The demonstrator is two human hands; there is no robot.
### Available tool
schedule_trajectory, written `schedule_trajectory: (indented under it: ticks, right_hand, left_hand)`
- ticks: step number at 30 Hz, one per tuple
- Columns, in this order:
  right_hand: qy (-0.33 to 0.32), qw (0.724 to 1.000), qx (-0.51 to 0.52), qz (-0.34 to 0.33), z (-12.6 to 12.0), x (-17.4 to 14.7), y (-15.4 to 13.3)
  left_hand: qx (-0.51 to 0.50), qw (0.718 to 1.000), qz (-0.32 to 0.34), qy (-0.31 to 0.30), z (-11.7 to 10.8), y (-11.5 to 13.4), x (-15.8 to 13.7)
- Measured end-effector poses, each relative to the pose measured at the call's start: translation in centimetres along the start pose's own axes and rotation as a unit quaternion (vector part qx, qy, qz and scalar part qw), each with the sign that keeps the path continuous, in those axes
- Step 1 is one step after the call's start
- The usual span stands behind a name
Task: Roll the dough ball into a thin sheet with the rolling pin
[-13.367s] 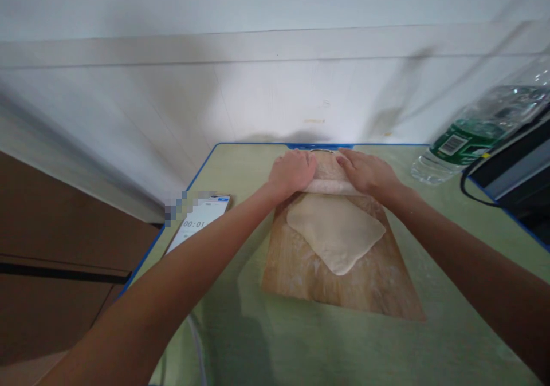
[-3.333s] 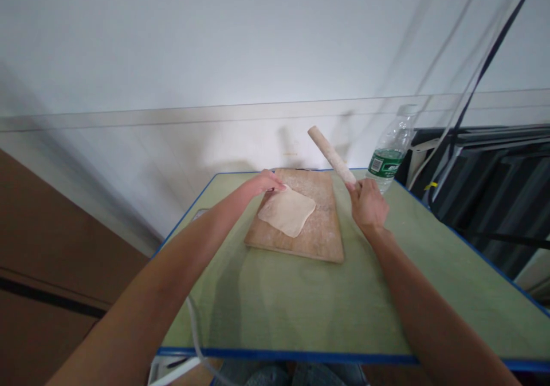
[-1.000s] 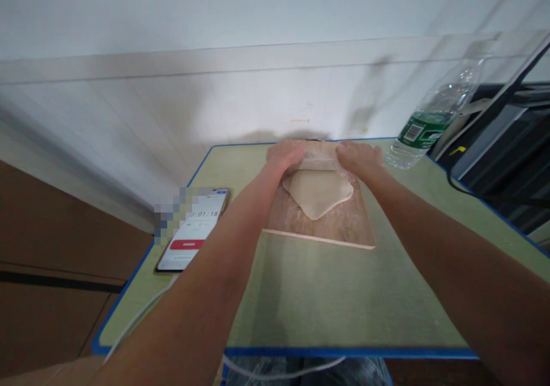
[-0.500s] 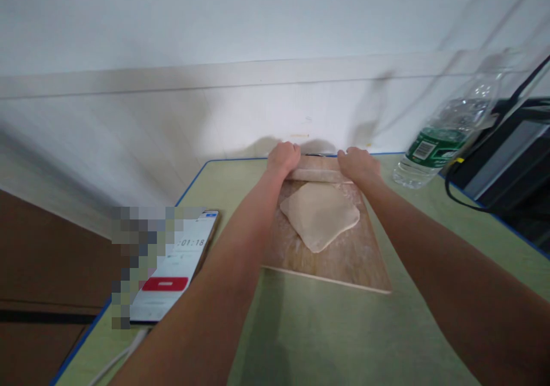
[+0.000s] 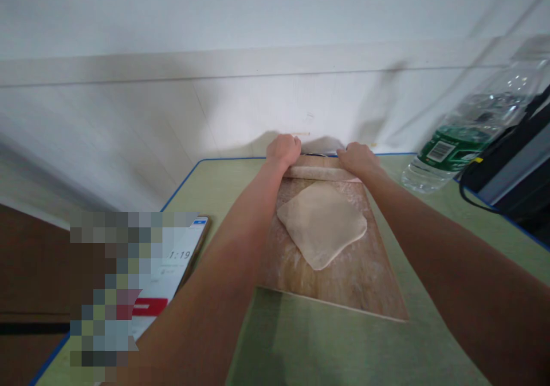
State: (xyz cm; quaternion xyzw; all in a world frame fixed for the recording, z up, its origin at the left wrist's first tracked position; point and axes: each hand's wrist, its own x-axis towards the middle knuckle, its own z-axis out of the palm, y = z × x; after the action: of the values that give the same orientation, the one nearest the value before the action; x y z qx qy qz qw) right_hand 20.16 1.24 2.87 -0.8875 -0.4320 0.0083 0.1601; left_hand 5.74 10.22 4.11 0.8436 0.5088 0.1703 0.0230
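A flat, pale sheet of dough (image 5: pixel 322 225) with rounded corners lies on a floured wooden cutting board (image 5: pixel 344 291). Beyond the dough, near the board's far end, a light wooden rolling pin (image 5: pixel 320 173) lies crosswise. My left hand (image 5: pixel 283 150) is closed around the pin's left end, and my right hand (image 5: pixel 357 158) grips its right end. The fingers of both hands curl away from me and are partly hidden. Behind the pin, a thin metal handle (image 5: pixel 315 154) shows at the far edge of the board.
The green table (image 5: pixel 344 351) has a blue edge and meets a white wall (image 5: pixel 249 111). A phone (image 5: pixel 172 271) with a running timer, partly pixelated, lies left of my forearm. A clear bottle (image 5: pixel 455 145) with a green label stands right, beside dark equipment and a cable (image 5: pixel 476 203).
The view has come closer, so board and dough appear larger and lower. My hands still hold the rolling pin beyond the dough. The phone's timer has advanced by one second.
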Motion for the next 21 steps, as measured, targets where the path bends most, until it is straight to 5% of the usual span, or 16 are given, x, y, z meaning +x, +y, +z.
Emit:
schedule_trajectory:
  ticks: [9,21]
  right_hand:
    - [-0.018,0.999,-0.029,0.007,-0.2,-1.7,0.2]
    - [-0.091,0.994,-0.054,-0.026,-0.9,-4.3,0.6]
  left_hand:
    - [0.021,0.995,0.063,-0.071,0.2,-0.7,-1.3]
    - [0.030,0.990,0.018,-0.137,-1.9,-0.5,-5.3]
